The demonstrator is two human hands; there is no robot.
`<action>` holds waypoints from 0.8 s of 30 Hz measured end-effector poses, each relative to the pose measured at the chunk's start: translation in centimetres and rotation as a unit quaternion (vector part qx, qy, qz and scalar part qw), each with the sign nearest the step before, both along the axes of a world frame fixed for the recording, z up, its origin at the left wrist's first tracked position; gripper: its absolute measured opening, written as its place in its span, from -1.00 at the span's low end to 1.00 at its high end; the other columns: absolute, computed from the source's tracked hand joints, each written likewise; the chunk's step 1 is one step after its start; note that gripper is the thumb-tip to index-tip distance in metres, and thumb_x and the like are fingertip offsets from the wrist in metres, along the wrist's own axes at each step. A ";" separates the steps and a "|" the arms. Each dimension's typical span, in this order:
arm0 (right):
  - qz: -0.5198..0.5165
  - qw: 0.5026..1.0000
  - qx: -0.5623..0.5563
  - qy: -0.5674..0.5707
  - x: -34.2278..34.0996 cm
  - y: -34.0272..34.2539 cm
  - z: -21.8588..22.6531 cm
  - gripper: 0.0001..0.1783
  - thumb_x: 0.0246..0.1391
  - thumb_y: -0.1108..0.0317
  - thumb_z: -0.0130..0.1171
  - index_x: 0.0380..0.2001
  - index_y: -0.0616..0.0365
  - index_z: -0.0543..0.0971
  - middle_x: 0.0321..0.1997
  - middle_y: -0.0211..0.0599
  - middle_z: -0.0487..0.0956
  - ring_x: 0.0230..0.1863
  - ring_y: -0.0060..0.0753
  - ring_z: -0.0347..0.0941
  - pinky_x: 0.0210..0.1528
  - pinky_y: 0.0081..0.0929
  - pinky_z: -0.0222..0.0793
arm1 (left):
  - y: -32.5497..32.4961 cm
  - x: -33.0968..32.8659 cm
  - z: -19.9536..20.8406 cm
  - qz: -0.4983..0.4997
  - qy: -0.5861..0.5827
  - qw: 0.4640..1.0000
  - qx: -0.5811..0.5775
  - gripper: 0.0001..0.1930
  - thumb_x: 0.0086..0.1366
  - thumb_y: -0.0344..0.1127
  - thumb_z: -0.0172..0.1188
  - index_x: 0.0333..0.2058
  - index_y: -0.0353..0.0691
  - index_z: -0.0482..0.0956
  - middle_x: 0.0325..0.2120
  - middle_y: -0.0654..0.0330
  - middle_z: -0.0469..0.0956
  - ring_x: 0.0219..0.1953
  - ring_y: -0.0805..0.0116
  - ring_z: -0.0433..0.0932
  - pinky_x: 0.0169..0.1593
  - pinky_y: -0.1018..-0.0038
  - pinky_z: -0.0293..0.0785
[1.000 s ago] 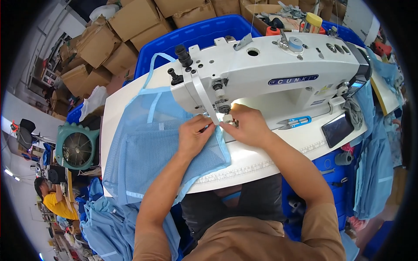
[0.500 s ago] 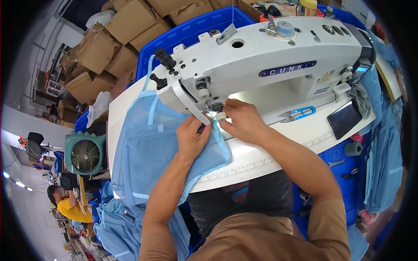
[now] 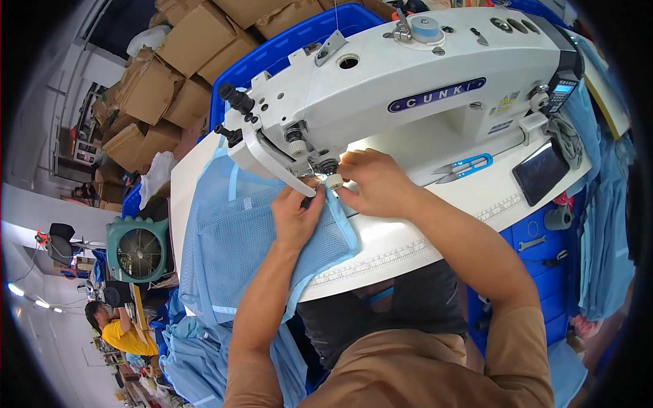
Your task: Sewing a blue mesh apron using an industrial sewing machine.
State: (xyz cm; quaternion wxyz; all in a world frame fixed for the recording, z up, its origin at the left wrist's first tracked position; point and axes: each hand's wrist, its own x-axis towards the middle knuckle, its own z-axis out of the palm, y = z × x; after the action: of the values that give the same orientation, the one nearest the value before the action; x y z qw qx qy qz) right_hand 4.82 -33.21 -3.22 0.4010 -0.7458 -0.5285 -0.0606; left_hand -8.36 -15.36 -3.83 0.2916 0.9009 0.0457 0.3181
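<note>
Light blue mesh fabric (image 3: 235, 234) with a plain blue edge band spreads over the left part of the white sewing table (image 3: 381, 268). Its right corner lies by the needle area of a white industrial sewing machine (image 3: 401, 71). At that spot my left hand (image 3: 296, 216) pinches the fabric edge between thumb and fingers, just beside the white guard arm. Curled close against the presser area is my right hand (image 3: 377, 185), its thumb and index finger drawn together. A small white piece (image 3: 334, 181) shows at its fingertips; whether they grip it or the fabric is hidden.
Right of my hands lie blue thread snips (image 3: 466, 166) and a dark phone (image 3: 541, 171). A blue tray (image 3: 537, 272) with a wrench sits below the table edge. Blue fabric piles hang at both sides. A green fan (image 3: 138, 248) and a person in yellow (image 3: 129, 333) are leftward.
The view has shifted, so the machine appears further left and higher at its right end. Both hands stay at the needle area, with little change in their grip.
</note>
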 end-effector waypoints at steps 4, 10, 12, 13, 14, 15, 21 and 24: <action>0.006 0.999 -0.029 0.028 0.0 0.4 0.0 -0.78 0.18 0.21 0.24 -0.29 0.12 0.71 -0.21 -0.27 0.67 -0.13 -0.09 0.63 -0.02 -0.12 0.54 | 0.1 0.2 0.1 -0.017 -0.018 0.999 0.041 -0.78 0.18 -0.53 0.45 -0.17 -0.26 0.71 -0.29 0.09 0.72 -0.42 0.33 0.66 -0.32 0.47 0.57; 0.008 0.993 -0.025 0.116 -0.3 0.8 0.1 -0.79 0.21 0.25 0.18 -0.29 0.11 0.71 -0.24 -0.21 0.68 -0.13 -0.05 0.63 -0.05 -0.10 0.55 | 0.2 0.2 0.0 -0.013 -0.015 0.999 0.030 -0.77 0.17 -0.51 0.47 -0.17 -0.25 0.74 -0.29 0.09 0.74 -0.38 0.30 0.70 -0.29 0.45 0.60; 0.029 0.991 0.020 0.131 0.4 0.5 -0.1 -0.80 0.23 0.27 0.17 -0.29 0.10 0.71 -0.24 -0.22 0.69 -0.13 -0.05 0.63 -0.04 -0.10 0.55 | 0.4 0.2 -0.3 -0.005 0.010 1.000 -0.020 -0.77 0.17 -0.51 0.47 -0.17 -0.26 0.74 -0.30 0.10 0.74 -0.37 0.31 0.69 -0.27 0.46 0.60; 0.025 0.990 0.024 0.135 0.7 0.6 -0.4 -0.80 0.23 0.27 0.17 -0.29 0.10 0.71 -0.24 -0.22 0.69 -0.13 -0.05 0.63 -0.04 -0.10 0.55 | 0.7 0.3 -0.6 0.002 0.010 0.999 -0.038 -0.78 0.17 -0.52 0.45 -0.17 -0.27 0.73 -0.32 0.11 0.73 -0.37 0.34 0.69 -0.26 0.47 0.58; -0.002 0.994 0.021 0.111 1.0 0.7 -0.8 -0.81 0.24 0.28 0.18 -0.28 0.10 0.71 -0.24 -0.22 0.68 -0.12 -0.07 0.63 -0.04 -0.10 0.54 | 0.9 0.3 -0.8 0.009 0.011 0.998 -0.056 -0.78 0.18 -0.52 0.44 -0.17 -0.28 0.73 -0.34 0.12 0.73 -0.37 0.37 0.68 -0.24 0.48 0.57; -0.029 0.996 0.017 0.087 1.3 0.8 -1.1 -0.82 0.25 0.28 0.18 -0.27 0.09 0.71 -0.24 -0.23 0.68 -0.10 -0.08 0.63 -0.03 -0.10 0.54 | 1.1 0.2 -1.0 0.004 0.017 0.998 -0.052 -0.78 0.18 -0.52 0.44 -0.17 -0.28 0.73 -0.34 0.12 0.73 -0.37 0.37 0.68 -0.24 0.48 0.57; -0.019 1.000 -0.003 -0.010 1.0 1.3 -1.5 -0.89 0.23 0.25 0.28 -0.23 -0.05 0.71 -0.24 -0.40 0.63 -0.06 -0.23 0.60 -0.01 -0.23 0.56 | 0.7 -0.1 -0.4 0.035 0.030 0.999 -0.014 -0.80 0.18 -0.50 0.43 -0.20 -0.30 0.72 -0.38 0.16 0.68 -0.38 0.42 0.62 -0.24 0.46 0.54; 0.005 0.999 0.041 0.003 0.8 1.3 -1.7 -0.89 0.23 0.25 0.28 -0.24 -0.04 0.71 -0.22 -0.39 0.63 -0.04 -0.23 0.60 0.01 -0.22 0.57 | 1.0 -0.3 -0.7 0.039 0.041 0.998 0.004 -0.78 0.16 -0.47 0.46 -0.20 -0.31 0.71 -0.38 0.15 0.67 -0.37 0.39 0.62 -0.25 0.45 0.53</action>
State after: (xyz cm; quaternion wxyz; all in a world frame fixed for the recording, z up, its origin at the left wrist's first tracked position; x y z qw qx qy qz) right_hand 5.63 -31.89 -4.93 0.4330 -0.7264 -0.5280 -0.0778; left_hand -8.66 -14.35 -4.50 0.2728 0.9121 0.0916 0.2920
